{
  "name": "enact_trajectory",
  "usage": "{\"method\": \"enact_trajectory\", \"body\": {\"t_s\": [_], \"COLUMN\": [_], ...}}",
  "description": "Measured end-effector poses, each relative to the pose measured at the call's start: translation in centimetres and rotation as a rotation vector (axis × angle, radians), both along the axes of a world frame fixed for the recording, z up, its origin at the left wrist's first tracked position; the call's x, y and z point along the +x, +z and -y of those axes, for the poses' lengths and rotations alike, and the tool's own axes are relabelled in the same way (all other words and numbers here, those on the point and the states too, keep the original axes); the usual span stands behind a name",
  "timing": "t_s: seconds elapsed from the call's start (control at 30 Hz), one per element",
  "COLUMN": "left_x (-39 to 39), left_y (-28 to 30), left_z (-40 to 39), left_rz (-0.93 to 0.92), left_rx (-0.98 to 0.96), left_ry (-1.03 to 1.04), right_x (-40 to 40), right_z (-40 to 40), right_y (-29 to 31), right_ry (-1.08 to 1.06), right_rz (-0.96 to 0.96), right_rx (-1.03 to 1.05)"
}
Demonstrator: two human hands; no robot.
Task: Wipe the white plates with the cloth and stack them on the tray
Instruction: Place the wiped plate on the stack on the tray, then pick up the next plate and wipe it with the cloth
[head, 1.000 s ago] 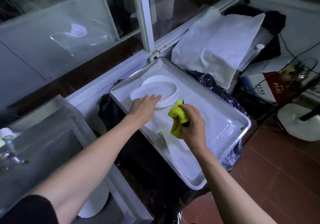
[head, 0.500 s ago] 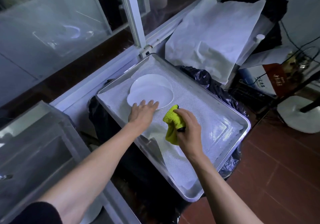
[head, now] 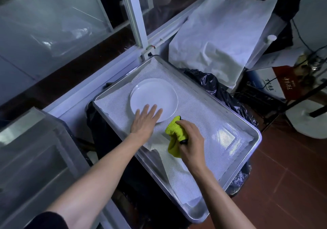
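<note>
A stack of white plates [head: 155, 94] lies flat at the far left of the metal tray [head: 251, 159], which is lined with white mesh paper. My left hand [head: 144, 120] rests flat with fingers spread on the near edge of the top plate. My right hand [head: 192, 141] is closed around a bunched yellow-green cloth [head: 175, 133], just right of the plates and above the tray liner. I cannot tell how many plates the stack holds.
White paper sheets [head: 217, 39] lean against the window frame behind the tray. Black plastic bags [head: 221, 90] lie under the tray's right side. A steel sink unit [head: 30, 154] stands at left. Red tiled floor [head: 283, 184] spreads at right.
The top plate, tilted a second ago, now lies flat on the stack. My left hand has flattened on its near edge. My right hand keeps the cloth.
</note>
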State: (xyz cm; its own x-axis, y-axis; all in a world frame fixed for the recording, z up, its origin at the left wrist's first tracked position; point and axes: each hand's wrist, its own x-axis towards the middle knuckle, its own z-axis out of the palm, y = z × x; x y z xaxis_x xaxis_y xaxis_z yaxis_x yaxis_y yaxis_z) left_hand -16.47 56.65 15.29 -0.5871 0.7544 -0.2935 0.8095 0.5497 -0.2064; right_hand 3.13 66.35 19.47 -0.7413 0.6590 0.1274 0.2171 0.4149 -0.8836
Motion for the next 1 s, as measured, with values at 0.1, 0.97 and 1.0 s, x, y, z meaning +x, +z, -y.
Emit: {"method": "enact_trajectory", "body": {"t_s": [0.1,0.97,1.0], "left_x": [-0.9,6.5,6.7], "left_y": [-0.3,4.2,4.1], "left_z": [-0.2,16.5,18.0], "left_rz": [-0.007,0.071,0.086], "left_rx": [0.0,0.71,0.731], "left_ry": [-0.011,0.397,0.437], "right_x": [-0.2,-3.7,-4.2], "right_z": [-0.1,6.4,7.9], "right_y": [-0.1,3.9,4.4], "right_ry": [0.002,0.295,0.319], "right_rz": [0.014,-0.026,-0.061], "right_rx": [-0.011,0.159,0.162]}}
